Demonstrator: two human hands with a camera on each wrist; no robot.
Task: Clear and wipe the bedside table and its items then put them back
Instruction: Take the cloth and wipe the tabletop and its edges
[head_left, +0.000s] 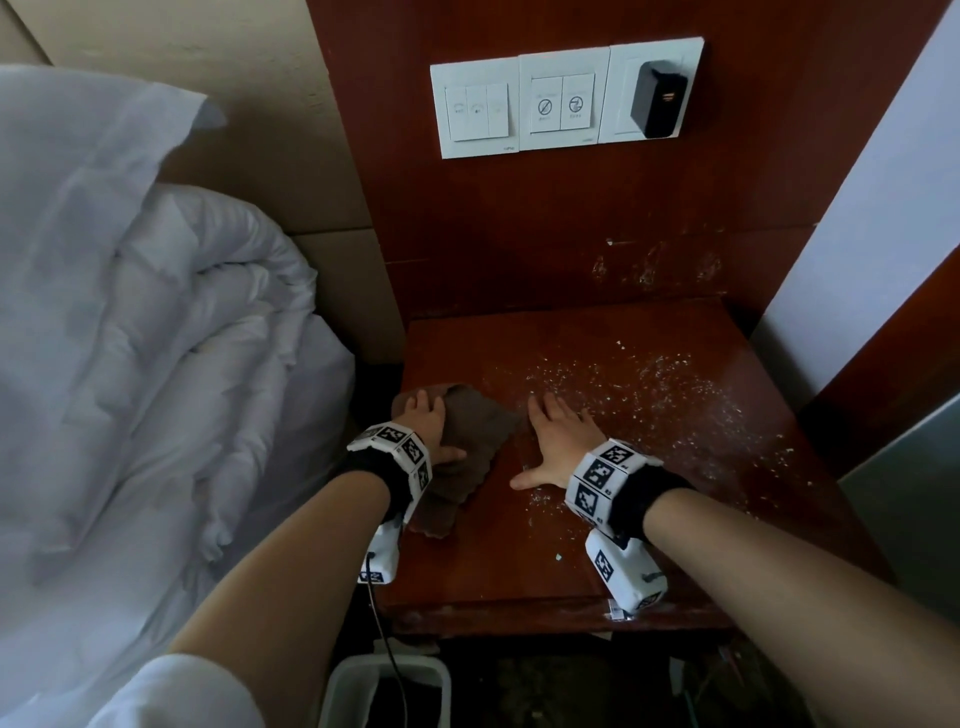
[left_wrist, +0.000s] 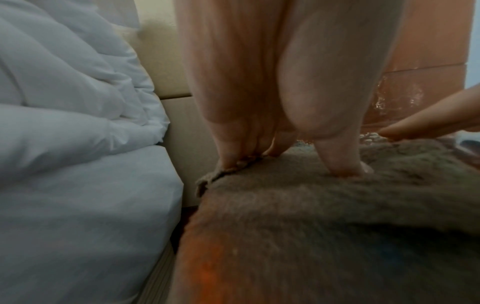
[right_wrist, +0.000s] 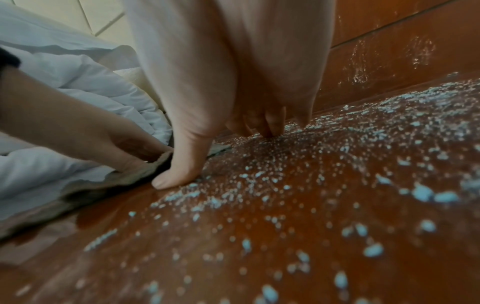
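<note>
The bedside table (head_left: 649, 525) has a red-brown top strewn with white crumbs (head_left: 654, 384), mostly over its right and far part. No items stand on it. A brown cloth (head_left: 475, 431) lies crumpled on the left part of the table. My left hand (head_left: 428, 423) presses down on the cloth with straight fingers; in the left wrist view the left hand (left_wrist: 259, 102) has its thumb sunk in the cloth (left_wrist: 311, 205). My right hand (head_left: 558, 441) lies flat beside the cloth, fingers spread on bare wood. In the right wrist view my right hand (right_wrist: 233, 82) touches the crumbs (right_wrist: 389, 133).
A bed with a white duvet (head_left: 130, 338) runs close along the table's left side. On the wood wall panel behind hang white switch plates (head_left: 519, 104) and a black plug adapter (head_left: 657, 98). A white bin (head_left: 384, 686) stands on the floor in front. A grey panel (head_left: 909, 493) is at the right.
</note>
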